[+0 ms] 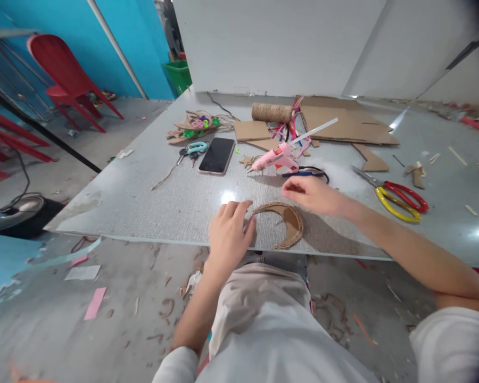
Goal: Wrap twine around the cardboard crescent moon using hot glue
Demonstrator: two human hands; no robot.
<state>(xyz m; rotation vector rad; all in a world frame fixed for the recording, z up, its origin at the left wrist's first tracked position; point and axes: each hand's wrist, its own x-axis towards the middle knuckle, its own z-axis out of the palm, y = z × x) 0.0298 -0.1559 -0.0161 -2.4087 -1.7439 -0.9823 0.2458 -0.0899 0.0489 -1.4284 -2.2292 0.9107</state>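
A cardboard crescent [292, 221] lies near the table's front edge, with twine along its outer rim. My left hand [229, 226] is at the crescent's left tip, palm down, fingers apart and thumb spread; whether it touches the crescent cannot be told. Just behind the crescent, my right hand [309, 194] hovers with its fingers curled toward the thumb. Anything between those fingertips is too small to make out. A pink glue gun [273, 158] with a clear glue stick rests beyond my hands, its nozzle pointing left. Beside its handle lies a dark blue-handled tool [303, 173], partly hidden.
Scissors with red and yellow handles [399, 199] lie at right. Further back are a phone [217, 156], teal-handled pliers [195, 149], a twine roll [271, 113], cardboard sheets [343, 119] and driftwood-like pieces [179, 133]. A white panel [279, 48] stands behind the table. Scraps litter the floor.
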